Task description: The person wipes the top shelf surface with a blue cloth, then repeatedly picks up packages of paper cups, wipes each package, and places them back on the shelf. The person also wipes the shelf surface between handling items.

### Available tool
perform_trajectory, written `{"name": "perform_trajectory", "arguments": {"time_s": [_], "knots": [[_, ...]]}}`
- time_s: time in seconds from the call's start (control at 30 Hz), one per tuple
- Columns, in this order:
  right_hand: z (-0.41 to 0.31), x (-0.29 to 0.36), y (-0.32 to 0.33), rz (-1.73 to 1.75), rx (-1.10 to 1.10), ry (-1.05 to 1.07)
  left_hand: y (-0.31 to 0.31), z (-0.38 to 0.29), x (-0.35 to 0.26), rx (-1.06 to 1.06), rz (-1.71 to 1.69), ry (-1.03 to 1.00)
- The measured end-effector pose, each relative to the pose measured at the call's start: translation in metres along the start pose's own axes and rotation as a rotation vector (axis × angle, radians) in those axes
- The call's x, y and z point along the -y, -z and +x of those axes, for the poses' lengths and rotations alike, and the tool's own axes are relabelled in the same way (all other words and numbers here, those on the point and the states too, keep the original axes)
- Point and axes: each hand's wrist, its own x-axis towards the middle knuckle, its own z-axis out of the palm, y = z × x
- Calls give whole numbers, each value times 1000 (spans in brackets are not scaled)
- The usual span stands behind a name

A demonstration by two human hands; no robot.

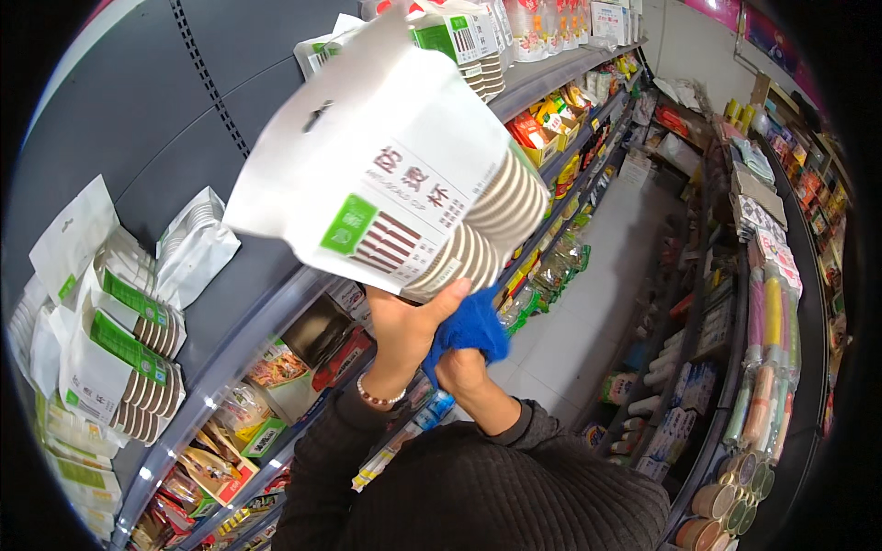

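Note:
My left hand [406, 330], with a beaded bracelet at the wrist, grips the bottom end of a large white packet of striped paper cups [386, 165]. The packet is tilted, its hang-hole end up and to the left. Just right of and below it, my right hand [462, 372] is closed on a blue cloth [472, 327]. The cloth lies close under the cups; whether it touches the packet cannot be told. More packets of paper cups [120, 365] stand on the grey shelf [227, 289] at the left.
Further cup packets [458, 41] line the shelf at the top. Lower shelves hold boxed snack packets [238, 413]. A tiled aisle floor [572, 337] runs between the shelving rows. Rolled plastic goods [768, 317] and round tubs [716, 499] fill the right-hand rack.

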Motion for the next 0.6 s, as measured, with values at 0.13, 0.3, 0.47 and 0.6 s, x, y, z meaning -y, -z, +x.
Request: {"name": "perform_trajectory", "arguments": {"time_s": [0.13,0.3,0.47,0.6], "knots": [[18,29,5,-101,-191,40,4,-11,-7,43,-88,141],[53,69,22,-382,-259,92,19,-41,4,-51,221,-11],[10,26,-7,-1238,127,789,46,-32,-1,47,585,55],[10,53,-18,-1438,610,699,59,-58,1,37,429,120]]}}
